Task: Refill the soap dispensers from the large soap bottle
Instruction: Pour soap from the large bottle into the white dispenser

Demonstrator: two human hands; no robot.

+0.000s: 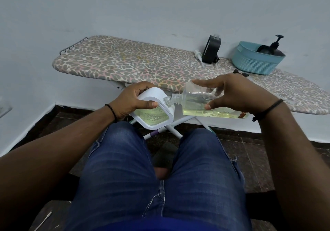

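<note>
My left hand [132,99] grips a white-framed soap dispenser [153,116], tilted with its clear neck pointing right; yellow-green soap shows in its window. My right hand [232,93] holds a large clear soap bottle [196,105] on its side, fingers on top and thumb below. The bottle's threaded mouth meets the dispenser's neck. Yellowish soap lies along the bottle's lower side. Both are held in the air above my knees, in front of the ironing board [125,64].
On the board stand a black-sleeved dispenser [211,50] without its pump, a loose white pump [199,56] beside it, and a blue basket [257,59] holding a black pump bottle. A small dark cap [240,72] lies near the basket. A wall rises behind.
</note>
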